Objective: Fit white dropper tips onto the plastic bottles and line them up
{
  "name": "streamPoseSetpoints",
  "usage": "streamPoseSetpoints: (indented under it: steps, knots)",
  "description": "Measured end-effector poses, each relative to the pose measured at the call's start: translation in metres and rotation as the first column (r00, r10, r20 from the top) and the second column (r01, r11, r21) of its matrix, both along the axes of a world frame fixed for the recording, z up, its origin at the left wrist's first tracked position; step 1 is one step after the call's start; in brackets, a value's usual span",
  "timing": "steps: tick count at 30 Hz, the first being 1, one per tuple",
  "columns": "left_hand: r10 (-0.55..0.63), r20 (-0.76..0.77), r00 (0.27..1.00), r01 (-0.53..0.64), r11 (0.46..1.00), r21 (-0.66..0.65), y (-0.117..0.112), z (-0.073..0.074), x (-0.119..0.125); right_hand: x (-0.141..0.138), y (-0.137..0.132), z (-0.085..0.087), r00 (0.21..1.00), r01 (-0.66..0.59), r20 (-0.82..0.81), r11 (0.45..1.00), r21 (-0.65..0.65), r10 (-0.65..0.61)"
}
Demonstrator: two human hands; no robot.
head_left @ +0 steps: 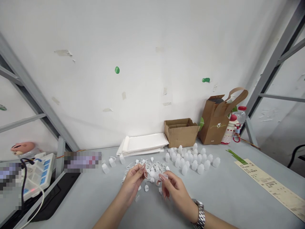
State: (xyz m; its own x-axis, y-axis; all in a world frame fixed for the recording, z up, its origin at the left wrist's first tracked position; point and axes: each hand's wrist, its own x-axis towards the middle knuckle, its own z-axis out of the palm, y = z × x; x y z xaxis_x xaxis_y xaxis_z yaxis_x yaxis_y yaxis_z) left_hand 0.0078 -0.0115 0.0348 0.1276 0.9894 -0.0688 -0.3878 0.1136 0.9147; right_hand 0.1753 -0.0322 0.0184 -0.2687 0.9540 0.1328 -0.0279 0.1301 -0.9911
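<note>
My left hand point(135, 178) is closed in a pinch on a small white stopper with a thin cord loop, partly hidden by the fingertips. Opposite it, my right hand point(175, 188) pinches a small translucent white bottle point(157, 175). The two pieces meet or nearly meet; whether they are joined I cannot tell. Beneath and behind the hands lies a loose pile of white corded stoppers point(157, 166). To the right stand many translucent bottles point(190, 157) in a cluster. On the left, three bottles with stoppers and cord loops point(111, 162) stand apart.
White flat envelopes point(147, 143) lie at the wall beside an open cardboard box point(182, 136). A brown paper bag point(213, 124) and a red-capped bottle point(241, 115) stand back right. A paper strip point(271, 186) lies right; a power strip point(43, 173) with cables sits left.
</note>
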Motion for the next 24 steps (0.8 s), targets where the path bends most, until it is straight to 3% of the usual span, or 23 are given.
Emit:
streamPoseSetpoints:
  steps: [24]
  knots:
    - [0.012,-0.051,0.999,-0.012,1.0,0.01,-0.0008,-0.0001,0.0001,-0.0015,-0.0006,0.0009,1.0,0.012,0.02,1.0,-0.009,-0.012]
